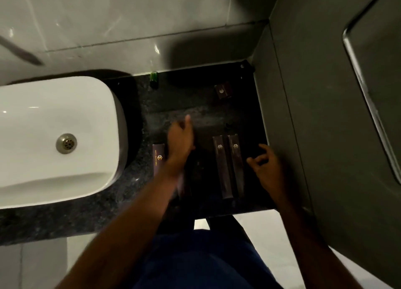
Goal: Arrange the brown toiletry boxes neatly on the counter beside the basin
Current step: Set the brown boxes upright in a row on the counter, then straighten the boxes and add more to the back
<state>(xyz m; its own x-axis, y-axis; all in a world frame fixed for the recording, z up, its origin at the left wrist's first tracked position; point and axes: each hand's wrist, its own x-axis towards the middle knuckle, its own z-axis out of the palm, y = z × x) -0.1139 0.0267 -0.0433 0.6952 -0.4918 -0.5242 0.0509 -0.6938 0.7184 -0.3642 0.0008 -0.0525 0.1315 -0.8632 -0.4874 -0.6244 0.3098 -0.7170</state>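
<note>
Head view: slim brown boxes (223,165), speckled counter (134,193).

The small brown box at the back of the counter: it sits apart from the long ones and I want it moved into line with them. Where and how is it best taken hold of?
The small brown box stands alone, with bare counter all around. It looks short and blocky, so probably pinch its two opposite side faces, coming from above. The right hand seems nearer; the left hand is blurred.

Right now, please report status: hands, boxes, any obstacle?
Left hand open, blurred. Right hand open, empty. Two long boxes side by side; small box apart. Nothing blocking.
</note>
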